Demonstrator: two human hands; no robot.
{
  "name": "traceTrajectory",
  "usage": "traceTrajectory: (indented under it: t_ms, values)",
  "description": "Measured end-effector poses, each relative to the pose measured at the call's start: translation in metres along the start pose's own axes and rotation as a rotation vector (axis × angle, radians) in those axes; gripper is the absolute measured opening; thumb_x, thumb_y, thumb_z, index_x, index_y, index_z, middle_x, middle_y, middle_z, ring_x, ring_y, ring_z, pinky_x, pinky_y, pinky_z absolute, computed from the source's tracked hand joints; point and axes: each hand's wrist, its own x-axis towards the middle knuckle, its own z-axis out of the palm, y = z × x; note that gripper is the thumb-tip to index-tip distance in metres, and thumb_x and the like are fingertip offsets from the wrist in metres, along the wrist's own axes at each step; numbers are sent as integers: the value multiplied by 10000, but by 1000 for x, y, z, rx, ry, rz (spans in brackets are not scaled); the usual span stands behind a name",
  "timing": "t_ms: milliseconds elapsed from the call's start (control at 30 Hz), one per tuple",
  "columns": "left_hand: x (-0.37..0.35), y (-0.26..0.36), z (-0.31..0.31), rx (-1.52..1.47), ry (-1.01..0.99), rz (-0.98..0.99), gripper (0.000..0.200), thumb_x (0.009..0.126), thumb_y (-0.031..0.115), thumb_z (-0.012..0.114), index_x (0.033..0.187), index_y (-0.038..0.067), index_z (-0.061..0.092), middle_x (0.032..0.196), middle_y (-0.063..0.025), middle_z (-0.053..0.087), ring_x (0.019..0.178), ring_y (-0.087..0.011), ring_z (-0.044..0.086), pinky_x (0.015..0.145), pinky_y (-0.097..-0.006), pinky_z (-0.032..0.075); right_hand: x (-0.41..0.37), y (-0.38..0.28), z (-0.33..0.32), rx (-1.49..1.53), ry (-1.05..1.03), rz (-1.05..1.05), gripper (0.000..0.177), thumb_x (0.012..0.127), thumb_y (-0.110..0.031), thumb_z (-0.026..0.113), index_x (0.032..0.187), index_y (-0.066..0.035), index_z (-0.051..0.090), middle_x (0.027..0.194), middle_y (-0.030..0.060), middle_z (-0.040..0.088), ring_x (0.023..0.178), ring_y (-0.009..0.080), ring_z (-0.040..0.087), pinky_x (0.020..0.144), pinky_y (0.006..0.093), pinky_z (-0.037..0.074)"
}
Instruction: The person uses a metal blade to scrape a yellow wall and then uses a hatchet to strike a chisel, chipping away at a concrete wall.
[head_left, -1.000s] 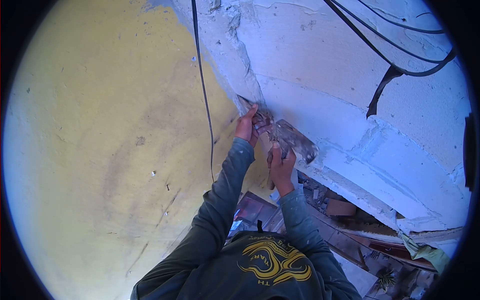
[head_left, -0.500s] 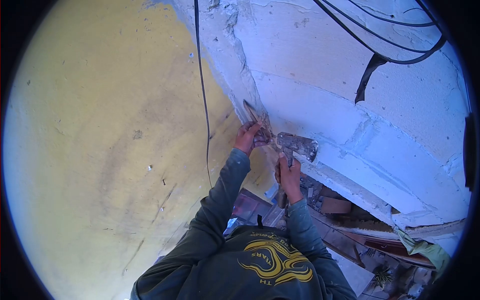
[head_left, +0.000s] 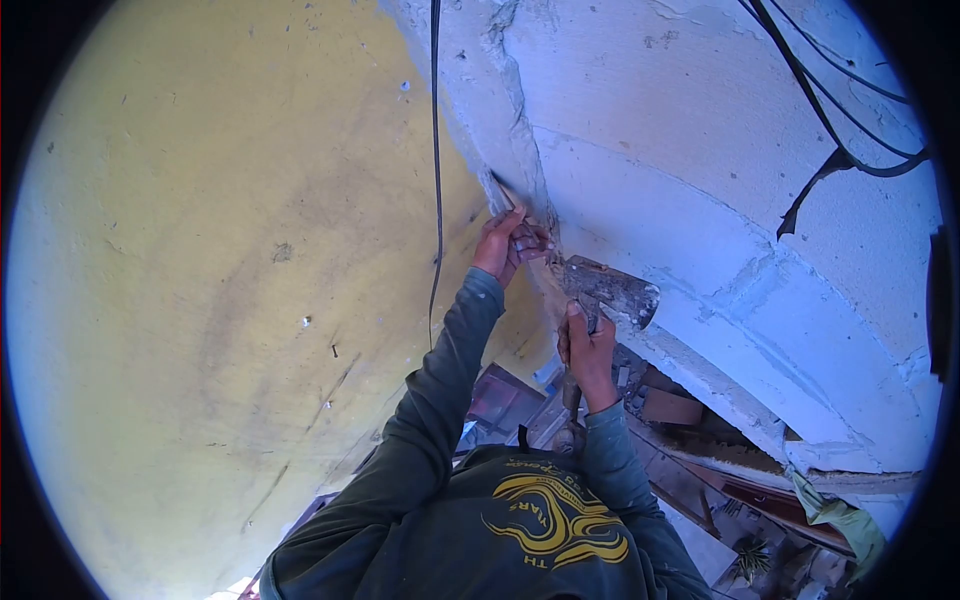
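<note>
My left hand (head_left: pixel 505 243) is closed around a chisel (head_left: pixel 507 193), a thin dark metal bar. Its far end points up and away, right at the rough seam (head_left: pixel 518 130) between the yellow wall and the pale wall. In my right hand (head_left: pixel 588 350) is the handle of a hatchet, fingers wrapped just below its head. The worn, plaster-spotted hatchet head (head_left: pixel 612 290) lies sideways, its narrow end close to my left hand and its broad end to the right. The handle (head_left: pixel 571 395) runs down toward my chest.
A black cable (head_left: pixel 436 150) hangs down the yellow wall (head_left: pixel 250 300). More dark cables (head_left: pixel 820 95) with a loose black strip cross the pale wall (head_left: pixel 680 130). Below right are a green cloth (head_left: pixel 840 515), a plant (head_left: pixel 752 558) and rubble on a lower level.
The view has shifted, so walls and cables sit farther right. Both hands keep their holds; the hatchet head still lies beside the left hand.
</note>
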Motion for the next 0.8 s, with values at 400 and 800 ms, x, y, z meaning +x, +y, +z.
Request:
traceTrajectory:
  t_ms: [400,800]
  values:
    - [1,4,4,-12,35,-10,376,945,313,551,1122,-17,516,858,-195,650,748,-262,670,664,-361,575,35,56,22,-81,47,-602,250,947,-252,558,843,-24,552,674,78,565,579,160,564,512,306,431]
    - [-3,8,-5,51,26,-24,377,954,296,540,1140,-31,522,816,-180,645,720,-245,672,670,-340,565,13,51,31,-3,49,-474,273,936,-261,571,797,-30,525,629,15,473,536,73,439,493,243,343]
